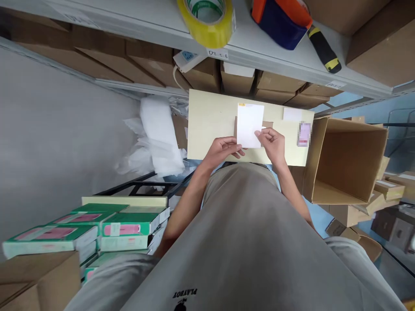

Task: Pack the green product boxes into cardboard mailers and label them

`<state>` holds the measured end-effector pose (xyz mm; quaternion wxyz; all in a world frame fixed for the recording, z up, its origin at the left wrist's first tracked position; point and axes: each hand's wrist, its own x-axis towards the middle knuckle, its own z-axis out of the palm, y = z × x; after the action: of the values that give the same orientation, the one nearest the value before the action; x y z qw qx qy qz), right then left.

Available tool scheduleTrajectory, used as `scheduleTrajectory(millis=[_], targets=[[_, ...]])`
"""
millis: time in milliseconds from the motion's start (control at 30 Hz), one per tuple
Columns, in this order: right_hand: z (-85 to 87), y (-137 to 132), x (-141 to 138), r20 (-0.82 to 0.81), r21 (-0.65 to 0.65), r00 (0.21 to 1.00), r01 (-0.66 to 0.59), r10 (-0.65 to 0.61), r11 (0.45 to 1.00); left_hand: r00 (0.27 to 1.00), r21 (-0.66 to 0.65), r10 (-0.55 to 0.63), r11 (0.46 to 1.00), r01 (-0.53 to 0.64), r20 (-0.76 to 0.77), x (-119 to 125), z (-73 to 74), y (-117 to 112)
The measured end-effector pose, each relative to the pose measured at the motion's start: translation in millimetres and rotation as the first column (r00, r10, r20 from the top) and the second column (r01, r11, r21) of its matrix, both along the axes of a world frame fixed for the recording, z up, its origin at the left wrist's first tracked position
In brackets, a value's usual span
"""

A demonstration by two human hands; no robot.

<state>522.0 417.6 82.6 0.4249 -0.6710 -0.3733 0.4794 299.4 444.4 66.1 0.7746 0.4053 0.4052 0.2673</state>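
Both my hands hold a white paper sheet [249, 124] over a small pale yellow table [207, 125]. My left hand [223, 149] has its fingers curled at the sheet's lower left corner. My right hand [271, 142] pinches the sheet's lower right edge. A brown flat piece [267, 125] shows from under the sheet. A white label [292, 114] and a small pinkish item [304, 134] lie on the table to the right.
An open cardboard box [346, 162] stands right of the table. White foam wrap [158, 136] lies to the left. Green and pink boxes [97, 229] are stacked at lower left. A shelf [155, 21] overhead carries yellow tape [207, 19], a tape dispenser [282, 19] and a yellow-black tool [324, 48].
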Motion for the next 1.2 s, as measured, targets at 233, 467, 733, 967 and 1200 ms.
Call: scheduleTrajectory(millis=[233, 467, 733, 967, 1200], targets=[[16.8, 2, -6, 0.095, 0.07, 0.995, -0.003, -0.004, 0.998, 0.999, 0.087, 0.03, 0.996, -0.026, -0.045, -24, 16.8, 5], [24.9, 3, -3, 0.138, 0.091, 0.99, -0.015, 0.002, 0.996, 0.994, 0.126, 0.058, 0.991, -0.046, -0.098, -19, 15.3, 8], [24.8, 5, 11, 0.101, 0.113, 0.994, -0.052, 0.041, 0.992, 0.988, 0.147, 0.11, 0.985, -0.094, -0.106, -4, 18.6, 4], [10.9, 5, 14, 0.255, 0.034, 0.961, -0.124, 0.112, 0.992, 0.982, 0.21, 0.155, 0.969, -0.131, -0.104, 11, 28.5, 5], [47.2, -9, 10, 0.24, 0.099, 0.915, -0.356, 0.325, 0.929, 0.974, 0.234, 0.145, 0.967, -0.102, -0.172, 24, 28.8, -2]])
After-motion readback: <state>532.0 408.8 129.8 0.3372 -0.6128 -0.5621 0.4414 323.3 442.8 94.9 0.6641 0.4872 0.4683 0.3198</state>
